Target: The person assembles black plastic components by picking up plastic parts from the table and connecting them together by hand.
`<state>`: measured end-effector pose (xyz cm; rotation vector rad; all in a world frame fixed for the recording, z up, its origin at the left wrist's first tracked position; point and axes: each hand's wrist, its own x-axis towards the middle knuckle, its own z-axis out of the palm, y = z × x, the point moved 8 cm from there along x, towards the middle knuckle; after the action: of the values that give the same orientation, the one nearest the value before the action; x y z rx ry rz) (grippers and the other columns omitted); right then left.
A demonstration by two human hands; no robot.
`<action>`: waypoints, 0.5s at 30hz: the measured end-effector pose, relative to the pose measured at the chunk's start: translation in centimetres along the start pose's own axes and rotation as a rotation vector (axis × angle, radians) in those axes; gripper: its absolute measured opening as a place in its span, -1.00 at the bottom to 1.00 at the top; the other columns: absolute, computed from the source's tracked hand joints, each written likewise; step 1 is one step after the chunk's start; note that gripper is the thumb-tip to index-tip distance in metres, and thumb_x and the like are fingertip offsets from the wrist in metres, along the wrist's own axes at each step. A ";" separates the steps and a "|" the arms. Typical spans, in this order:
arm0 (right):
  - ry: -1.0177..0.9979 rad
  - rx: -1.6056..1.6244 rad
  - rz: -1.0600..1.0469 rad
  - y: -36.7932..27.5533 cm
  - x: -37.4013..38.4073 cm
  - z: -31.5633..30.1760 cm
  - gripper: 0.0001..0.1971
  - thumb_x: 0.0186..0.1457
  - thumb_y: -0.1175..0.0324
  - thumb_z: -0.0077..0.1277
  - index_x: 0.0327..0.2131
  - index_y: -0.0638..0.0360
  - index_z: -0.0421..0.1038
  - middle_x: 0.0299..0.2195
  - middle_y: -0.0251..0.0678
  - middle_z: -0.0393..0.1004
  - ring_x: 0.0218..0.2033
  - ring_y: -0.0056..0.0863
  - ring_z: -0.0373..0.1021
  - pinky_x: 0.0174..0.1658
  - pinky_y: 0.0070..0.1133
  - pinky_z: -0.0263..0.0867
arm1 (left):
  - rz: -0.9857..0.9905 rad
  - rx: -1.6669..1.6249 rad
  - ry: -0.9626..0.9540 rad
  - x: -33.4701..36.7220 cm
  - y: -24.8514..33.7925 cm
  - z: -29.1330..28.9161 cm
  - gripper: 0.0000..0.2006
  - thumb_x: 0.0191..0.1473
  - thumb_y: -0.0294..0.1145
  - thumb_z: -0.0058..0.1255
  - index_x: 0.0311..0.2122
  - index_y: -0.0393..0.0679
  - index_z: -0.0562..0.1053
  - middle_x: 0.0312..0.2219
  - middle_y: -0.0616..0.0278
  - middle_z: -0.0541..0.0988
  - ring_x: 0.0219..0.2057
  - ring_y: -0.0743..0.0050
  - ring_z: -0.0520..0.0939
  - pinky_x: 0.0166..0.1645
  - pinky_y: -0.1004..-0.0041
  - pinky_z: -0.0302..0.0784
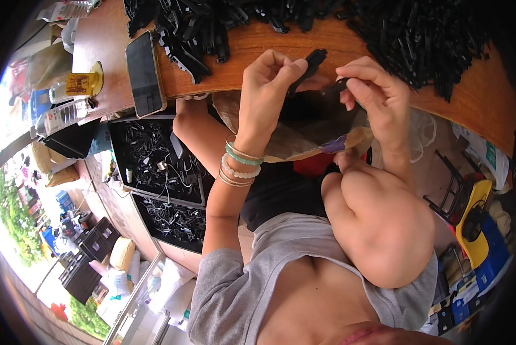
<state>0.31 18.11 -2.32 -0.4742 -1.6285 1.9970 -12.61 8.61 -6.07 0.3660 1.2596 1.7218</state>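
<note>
The left hand [272, 77] has its thumb and fingers pinched on a long, thin black plastic piece [308, 70]. The piece tilts, with its top end poking up and to the right of that hand. The right hand [376, 86] is just beside it, on the other side of a small gap. Its thumb and finger are squeezed on a small black bit [342, 82], too tiny to tell what it is. The bit and the long piece look apart.

On the left wrist, just below the hand, are green, white and gold round bracelets [241, 165]. Under both hands is an open, crinkly brown bag [284, 148], dark inside.

Past both hands is a brown wooden table [327, 37]. A messy heap of black plastic parts [212, 29] lies on it, up and left of the left hand. A bigger pile of thin black plastic sticks [419, 43] lies up and right of the right hand. Left of the left hand, a flat phone with a dark screen [145, 75] lies near the table's edge. Farther left is a small yellow tub [81, 84]. Down and left of the left hand, a big black tray [160, 197] holds little black parts and white wires [169, 178].
</note>
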 end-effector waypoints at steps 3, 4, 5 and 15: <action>0.030 -0.131 -0.013 -0.1 -0.4 0.8 -0.81 0.08 0.63 0.00 -0.21 0.31 0.50 -0.30 -0.29 0.45 -0.42 -0.61 0.43 -0.36 -0.71 0.37 | -0.028 0.184 0.013 -0.2 0.0 0.4 -0.86 0.07 -0.48 0.08 -0.30 -0.34 0.44 -0.42 0.20 0.59 -0.40 0.60 0.59 -0.28 0.63 0.51; 0.078 -0.241 -0.051 -0.2 -0.5 0.6 -0.82 0.06 0.63 0.05 -0.22 0.30 0.50 -0.31 -0.29 0.45 -0.41 -0.60 0.45 -0.36 -0.71 0.40 | -0.064 0.226 0.000 -0.3 -0.1 0.7 -0.82 0.07 -0.47 0.10 -0.25 -0.35 0.47 -0.41 0.21 0.60 -0.38 0.62 0.59 -0.27 0.63 0.50; 0.044 -0.421 -0.260 -1.4 -0.5 0.7 -0.81 0.00 0.66 0.09 -0.26 0.28 0.51 -0.32 -0.28 0.44 -0.40 -0.57 0.47 -0.35 -0.70 0.43 | -0.100 0.267 -0.013 -0.5 -0.2 0.9 -0.78 0.06 -0.45 0.11 -0.20 -0.36 0.49 -0.41 0.22 0.61 -0.37 0.64 0.59 -0.26 0.64 0.48; 0.092 -0.492 -0.348 -1.8 -1.1 -0.3 -0.81 -0.07 0.70 0.13 -0.31 0.30 0.49 -0.30 -0.27 0.41 -0.36 -0.58 0.42 -0.36 -0.71 0.42 | 0.372 0.704 -0.110 -2.9 2.0 3.5 -0.68 -0.07 -0.55 0.16 -0.14 -0.33 0.46 -0.41 -0.03 0.59 -0.41 0.15 0.66 -0.36 0.42 0.54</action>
<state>1.64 17.93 -0.72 -0.4127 -1.9862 1.3038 -9.68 8.22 -2.09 1.1499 1.7720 1.4670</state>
